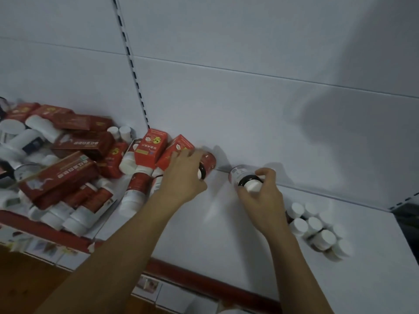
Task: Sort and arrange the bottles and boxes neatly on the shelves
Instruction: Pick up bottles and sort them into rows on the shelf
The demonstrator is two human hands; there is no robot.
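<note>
A white shelf (192,234) with a red front edge fills most of the view, backed by a white panel with a slotted upright (131,64). On the shelf's left part lies a jumbled pile of red boxes (65,175) and white-capped bottles (133,196), lying on their sides and overlapping one another. Two orange-red cartons (149,148) lean at the pile's right edge, against the back panel. At the right end of the shelf, a tidy cluster of upright white-capped bottles (317,230) stands well apart from the pile. The left hand (183,177) is closed around a red-labelled bottle (207,163) just beside the leaning cartons. The right hand (260,196) grips a second red-labelled bottle with a white cap (246,177), fingers curled over its cap end, close to the back panel.
</note>
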